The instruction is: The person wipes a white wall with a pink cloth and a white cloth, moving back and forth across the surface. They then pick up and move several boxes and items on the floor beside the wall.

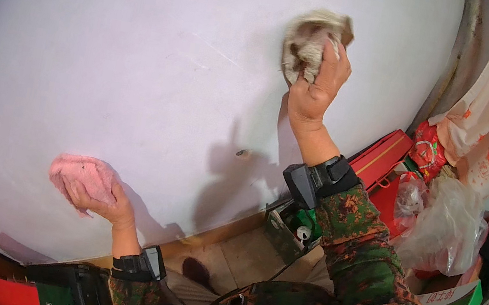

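My left hand (105, 201) grips a folded pink cloth (92, 175) against the lower left part of a white wall (133, 61). Higher up and to the right, my right hand (321, 87) holds a crumpled beige cloth (313, 43) at the wall's surface. The beige cloth is slightly blurred, and its underside is hidden. Faint scratch marks show on the wall between the two hands. A small dark hole or fitting (240, 153) sits lower down, beside my shadow.
Below the wall are a tiled floor (232, 252) and a box holding cans (284, 232). On the right stand red gift boxes (385, 152), a clear plastic bag (445, 229), a green-edged carton (456, 304) and a hanging curtain (486, 101). A black case (80, 290) lies at lower left.
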`<state>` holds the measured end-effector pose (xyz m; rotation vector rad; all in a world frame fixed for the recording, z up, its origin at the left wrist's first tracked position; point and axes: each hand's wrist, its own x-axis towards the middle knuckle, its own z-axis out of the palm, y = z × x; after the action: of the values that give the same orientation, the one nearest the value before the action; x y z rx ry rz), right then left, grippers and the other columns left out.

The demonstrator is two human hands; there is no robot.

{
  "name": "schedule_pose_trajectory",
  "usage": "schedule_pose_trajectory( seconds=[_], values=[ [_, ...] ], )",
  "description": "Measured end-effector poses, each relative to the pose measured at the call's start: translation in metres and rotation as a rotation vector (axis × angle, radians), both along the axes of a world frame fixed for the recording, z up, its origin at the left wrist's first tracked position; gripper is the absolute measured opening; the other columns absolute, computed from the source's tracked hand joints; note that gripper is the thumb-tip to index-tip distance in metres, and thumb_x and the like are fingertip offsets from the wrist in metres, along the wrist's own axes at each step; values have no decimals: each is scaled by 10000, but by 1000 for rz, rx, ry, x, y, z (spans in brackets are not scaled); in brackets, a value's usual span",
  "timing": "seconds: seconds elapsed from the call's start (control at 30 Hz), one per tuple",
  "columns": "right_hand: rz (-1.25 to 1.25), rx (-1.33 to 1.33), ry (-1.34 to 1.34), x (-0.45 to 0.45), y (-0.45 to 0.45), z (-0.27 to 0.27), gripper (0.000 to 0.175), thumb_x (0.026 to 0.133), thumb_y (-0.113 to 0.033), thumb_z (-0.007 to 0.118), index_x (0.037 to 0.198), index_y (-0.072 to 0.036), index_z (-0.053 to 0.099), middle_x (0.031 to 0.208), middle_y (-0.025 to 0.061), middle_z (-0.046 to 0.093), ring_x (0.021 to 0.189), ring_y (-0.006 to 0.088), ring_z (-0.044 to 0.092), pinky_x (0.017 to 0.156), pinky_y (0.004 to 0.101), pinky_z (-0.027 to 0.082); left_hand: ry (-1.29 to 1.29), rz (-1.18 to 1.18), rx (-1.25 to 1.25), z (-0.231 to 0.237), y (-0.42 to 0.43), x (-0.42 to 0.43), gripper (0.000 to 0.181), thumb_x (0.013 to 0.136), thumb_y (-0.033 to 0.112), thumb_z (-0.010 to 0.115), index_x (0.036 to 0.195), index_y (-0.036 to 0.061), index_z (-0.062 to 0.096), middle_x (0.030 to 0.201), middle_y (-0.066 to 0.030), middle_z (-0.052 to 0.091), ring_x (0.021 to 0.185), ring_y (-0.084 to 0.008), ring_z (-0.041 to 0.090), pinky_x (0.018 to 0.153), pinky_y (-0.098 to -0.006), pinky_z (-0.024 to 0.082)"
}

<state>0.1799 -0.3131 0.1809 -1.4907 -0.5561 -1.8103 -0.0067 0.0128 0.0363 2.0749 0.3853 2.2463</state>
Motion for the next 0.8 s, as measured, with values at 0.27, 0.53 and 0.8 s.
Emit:
schedule_pose_trajectory(
  seconds=[0.27, 0.53, 0.8],
  values=[
    [115, -625, 9, -14, -25, -62, 475, 676, -56, 588, 1144, -115, 641, 1222, 186, 513, 1121, 354, 499, 944, 472, 393, -21, 64, 41, 10, -10, 0, 698, 862, 356, 619, 1395, 76, 266, 1416, -190, 287, 1336, -400, 238, 1063, -564, 203],
    [-51, 447, 423, 70, -108, -89, 566, 752, 30, 582, 1303, -65, 496, 1194, 210, 454, 1121, 388, 461, 955, 441, 400, -62, 231, -104, 20, -22, 6, 723, 886, 297, 596, 1441, 50, 202, 1407, -203, 266, 1267, -388, 279, 1032, -552, 239],
    [-92, 634, 528, 47, -78, -121, 642, 738, 24, 585, 1355, -77, 439, 1186, 238, 440, 1106, 396, 456, 947, 465, 382, -70, -76, 38, 82, -60, 29, 699, 875, 235, 609, 1410, 8, 222, 1407, -176, 268, 1265, -345, 311, 1011, -480, 298]
  ],
)
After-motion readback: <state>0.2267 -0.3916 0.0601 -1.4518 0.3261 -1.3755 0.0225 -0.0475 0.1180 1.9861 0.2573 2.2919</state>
